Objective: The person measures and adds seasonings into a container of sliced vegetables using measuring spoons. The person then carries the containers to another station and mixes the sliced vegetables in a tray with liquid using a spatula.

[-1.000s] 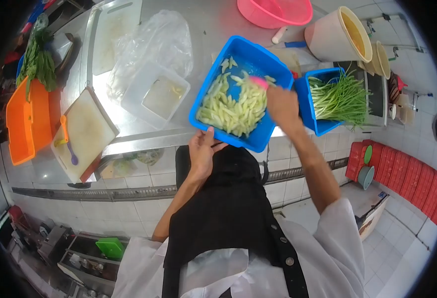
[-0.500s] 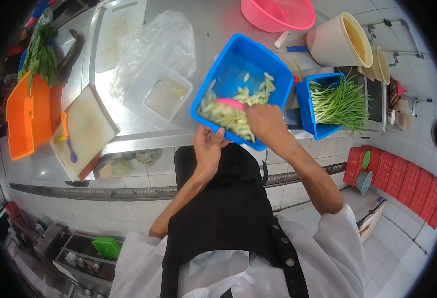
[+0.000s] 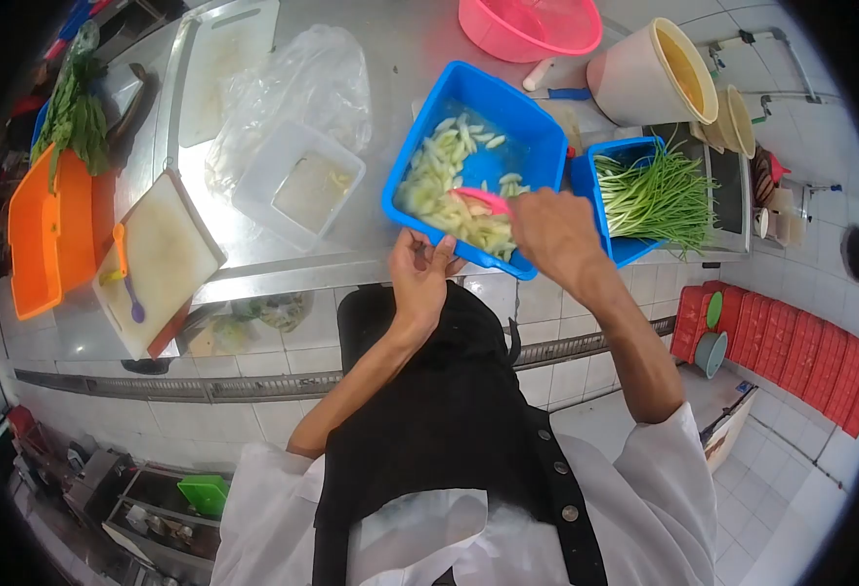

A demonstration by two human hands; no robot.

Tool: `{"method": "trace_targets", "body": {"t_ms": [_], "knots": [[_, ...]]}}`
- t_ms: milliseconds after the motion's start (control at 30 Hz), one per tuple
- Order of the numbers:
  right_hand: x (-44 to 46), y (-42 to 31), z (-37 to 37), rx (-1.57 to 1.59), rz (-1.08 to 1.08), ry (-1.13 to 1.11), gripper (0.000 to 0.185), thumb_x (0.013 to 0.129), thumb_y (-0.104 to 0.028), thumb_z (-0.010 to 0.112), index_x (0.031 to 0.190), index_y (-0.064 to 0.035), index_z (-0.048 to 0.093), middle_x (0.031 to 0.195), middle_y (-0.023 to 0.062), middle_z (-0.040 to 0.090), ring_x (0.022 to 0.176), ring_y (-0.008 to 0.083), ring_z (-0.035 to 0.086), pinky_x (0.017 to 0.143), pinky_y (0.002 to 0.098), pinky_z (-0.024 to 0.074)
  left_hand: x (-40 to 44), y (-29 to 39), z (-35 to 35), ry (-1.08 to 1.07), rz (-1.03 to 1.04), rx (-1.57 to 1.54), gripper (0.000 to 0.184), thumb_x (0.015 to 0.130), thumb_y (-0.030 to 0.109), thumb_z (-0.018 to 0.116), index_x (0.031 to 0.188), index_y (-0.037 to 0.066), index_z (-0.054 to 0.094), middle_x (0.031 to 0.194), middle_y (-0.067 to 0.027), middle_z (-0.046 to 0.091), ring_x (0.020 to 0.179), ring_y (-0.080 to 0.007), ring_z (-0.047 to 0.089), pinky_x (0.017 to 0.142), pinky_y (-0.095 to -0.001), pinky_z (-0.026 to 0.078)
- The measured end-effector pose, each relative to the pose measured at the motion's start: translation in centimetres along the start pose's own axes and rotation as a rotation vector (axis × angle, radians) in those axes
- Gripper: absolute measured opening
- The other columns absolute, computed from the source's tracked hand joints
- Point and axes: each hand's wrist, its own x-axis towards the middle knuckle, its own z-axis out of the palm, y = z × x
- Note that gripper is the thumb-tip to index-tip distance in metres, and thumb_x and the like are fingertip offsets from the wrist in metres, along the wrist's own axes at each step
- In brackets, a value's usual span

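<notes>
A blue tub (image 3: 544, 137) stands tilted at the counter's near edge. Pale green vegetable pieces (image 3: 439, 176), cut small, lie along its left and near sides. My right hand (image 3: 561, 234) is closed around a pink utensil (image 3: 483, 201), perhaps a spoon, whose far end is among the pieces. At the tub's near left corner, my left hand (image 3: 421, 269) grips the rim, thumb upward. Just left of the tub is a clear plastic container (image 3: 253, 186) with a little residue inside.
To the right, green onions (image 3: 659, 195) fill a second blue tub (image 3: 628, 252). Behind are a pink basin (image 3: 527, 44), a white bucket (image 3: 634, 78) and a blue-handled knife (image 3: 566, 95). On the left lie a cutting board (image 3: 161, 259) with spoons and an orange bin (image 3: 34, 244).
My right hand has moved right and slightly down with the pink utensil. The cut pieces have shifted, with more now spread toward the tub's far left side. My left hand stays at the rim.
</notes>
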Motion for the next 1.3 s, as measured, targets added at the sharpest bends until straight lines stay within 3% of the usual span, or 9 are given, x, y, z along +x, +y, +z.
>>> {"method": "trace_targets", "body": {"t_ms": [100,233,333,433,667,833,933,1067,1300], "knots": [[-0.8,-0.8,-3.3,-0.038,0.071,-0.028,0.015,0.08,-0.013,0.052,0.08,-0.0062,0.065,0.082,0.0165,0.066,0.074,0.0316,0.066,0.062,0.0421,0.0512,0.4,-0.5,-0.6,-0.004,0.006,-0.035,0.012,0.088,0.001,0.057,0.09,0.005,0.045,0.096,-0.0051,0.056,0.09,-0.0146,0.061,0.076,-0.0323,0.058],[-1.2,-2.6,1.4,-0.073,-0.165,-0.15,0.016,0.08,-0.018,0.051,0.082,-0.0083,0.064,0.072,0.0148,0.065,0.069,0.0309,0.065,0.057,0.0436,0.0503,0.1,-0.5,-1.5,0.002,-0.024,0.051,0.01,0.089,0.003,0.057,0.094,0.004,0.048,0.098,-0.006,0.058,0.092,-0.0167,0.062,0.076,-0.034,0.058],[1.9,-1.4,4.3,0.025,0.016,0.079,0.011,0.076,-0.01,0.054,0.077,-0.0071,0.065,0.076,0.0138,0.065,0.069,0.0294,0.066,0.06,0.0403,0.0507,-1.7,-0.7,-2.9,0.02,-0.055,0.031,0.011,0.089,0.002,0.056,0.096,0.003,0.049,0.099,-0.0064,0.057,0.093,-0.0173,0.062,0.079,-0.0359,0.057],[2.3,0.4,1.1,-0.068,0.052,0.084,0.012,0.078,-0.011,0.053,0.075,-0.0083,0.063,0.074,0.0125,0.065,0.067,0.0289,0.066,0.058,0.0407,0.0509,-3.6,1.1,-4.2,0.026,-0.063,0.04,0.011,0.089,0.003,0.056,0.097,0.003,0.049,0.1,-0.0072,0.057,0.094,-0.0183,0.062,0.082,-0.038,0.056],[9.6,0.5,7.6,-0.05,-0.024,0.352,0.016,0.081,-0.011,0.049,0.078,-0.0051,0.064,0.072,0.0125,0.065,0.066,0.0277,0.066,0.055,0.0409,0.0507,-3.0,2.3,-2.6,-0.001,-0.027,0.077,0.009,0.089,0.001,0.055,0.09,0.002,0.046,0.095,-0.0064,0.055,0.089,-0.0143,0.06,0.077,-0.032,0.057],[2.9,-1.4,3.4,0.051,-0.206,0.095,0.019,0.083,-0.016,0.05,0.092,-0.005,0.062,0.071,0.0155,0.063,0.065,0.0325,0.064,0.056,0.0462,0.0486,-0.7,2.0,-1.6,-0.028,0.029,0.052,0.009,0.089,0.002,0.056,0.09,0.002,0.046,0.093,-0.0056,0.054,0.085,-0.0115,0.059,0.072,-0.0289,0.058],[2.5,1.1,0.5,-0.028,-0.068,0.055,0.017,0.082,-0.014,0.05,0.088,-0.0046,0.063,0.073,0.0163,0.063,0.065,0.0325,0.064,0.056,0.0464,0.0488,-0.7,1.1,-1.8,-0.034,0.021,0.051,0.009,0.089,0.001,0.055,0.091,0.002,0.046,0.092,-0.0053,0.055,0.085,-0.0109,0.059,0.071,-0.0281,0.058],[6.6,5.6,6.0,-0.133,0.062,0.318,0.017,0.081,-0.014,0.05,0.08,-0.0049,0.064,0.071,0.0139,0.064,0.064,0.0312,0.064,0.057,0.0434,0.05,-3.0,1.0,-1.9,0.009,-0.01,0.059,0.009,0.089,0.0,0.054,0.093,0.003,0.046,0.094,-0.005,0.055,0.089,-0.0118,0.059,0.072,-0.0277,0.057],[0.2,-1.0,3.0,0.008,-0.083,-0.067,0.017,0.08,-0.011,0.049,0.081,-0.0062,0.065,0.077,0.0176,0.065,0.073,0.0317,0.066,0.062,0.0412,0.0522,-1.9,-1.9,-1.5,0.025,-0.025,0.042,0.01,0.091,0.004,0.054,0.098,0.004,0.047,0.098,-0.0043,0.057,0.092,-0.0137,0.06,0.08,-0.0327,0.056]]}}
